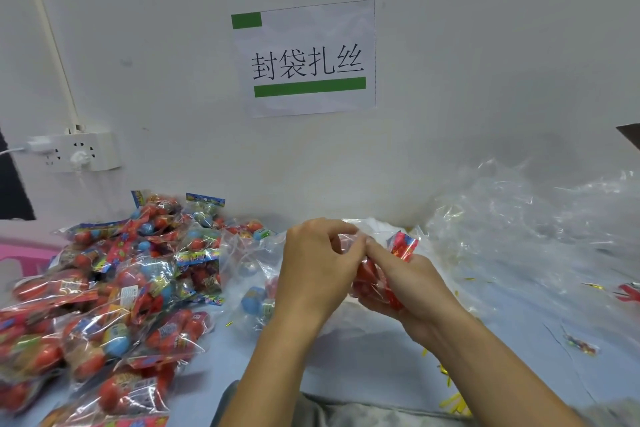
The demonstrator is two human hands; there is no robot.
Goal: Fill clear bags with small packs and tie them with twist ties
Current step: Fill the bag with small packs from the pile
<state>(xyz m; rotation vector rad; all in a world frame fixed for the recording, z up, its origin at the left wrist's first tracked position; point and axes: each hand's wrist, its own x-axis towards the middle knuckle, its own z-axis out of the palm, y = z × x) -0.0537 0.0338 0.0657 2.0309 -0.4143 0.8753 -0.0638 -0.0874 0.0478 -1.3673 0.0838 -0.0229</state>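
1. Judging from the head view, the only one given, the task is well along but not finished: a big heap of filled bags (104, 291) covers the left side of the counter (363, 357), from the back edge to the near-left corner. Whether each one is tied is too blurred to tell.
2. At the middle of the counter, both hands work on one clear bag (367, 283) holding red small packs (403, 244). The left hand (317, 270) has its fingers curled, pinching the gathered plastic at the top. The right hand (403, 291) grips the bag's body from below, forefinger stretched up to the neck.
3. I judge this to be the closing step: the neck looks bunched, yet no twist tie can be made out on it, so tying seems to remain.
4. Supply is left: loose packs (258, 298), blue and red, lie just left of the hands, and a pile of empty clear bags (540, 229) fills the right side towards the back edge.
5. Yellow twist ties (453, 402) lie scattered near the front edge by the right forearm, within reach.
6. Elsewhere: a paper sign (304, 57) on the wall, a wall socket (81, 151) at left, and a small pack (583, 347) and a red scrap (628, 291) near the right edge.
7. Nothing blocks the hands, though the crowded heap leaves little room at left for the next finished bag.
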